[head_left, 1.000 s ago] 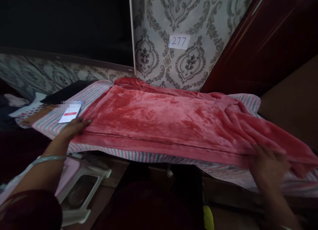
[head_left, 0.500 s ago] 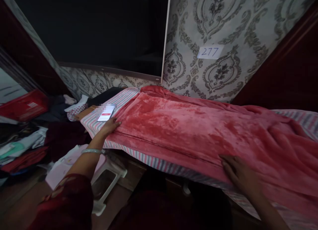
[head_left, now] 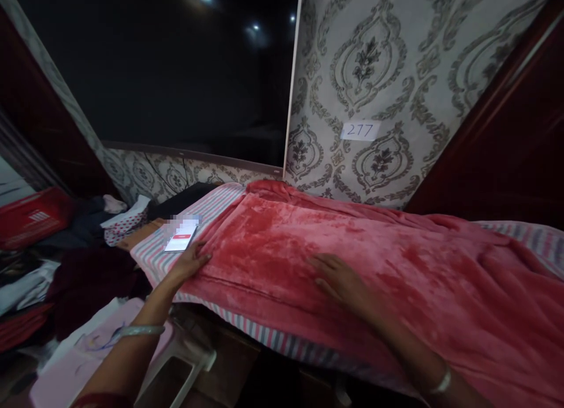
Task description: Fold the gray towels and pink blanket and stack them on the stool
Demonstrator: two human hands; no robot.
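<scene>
A red plush blanket [head_left: 273, 238] is spread along a surface, over a striped cloth [head_left: 150, 246] that shows at its left end and front edge. My left hand [head_left: 190, 262] rests on the blanket's left edge, fingers loosely apart, with a bangle on the wrist. Just beyond it, a phone [head_left: 180, 241] with a lit screen lies on the striped cloth. My right hand [head_left: 341, 279] lies on the blanket's middle with fingers stretched out; its palm side is hidden.
Behind the blanket is a patterned wall with a large dark TV [head_left: 176, 73] and a paper label [head_left: 360, 130] reading 277. Clothes [head_left: 88, 285] are piled at the left. Below my left arm stands a pink and white stool [head_left: 57, 373].
My right hand has slid leftward and away from me, from the blanket's front part to its middle. My left hand stays at the left edge. The view has tilted up.
</scene>
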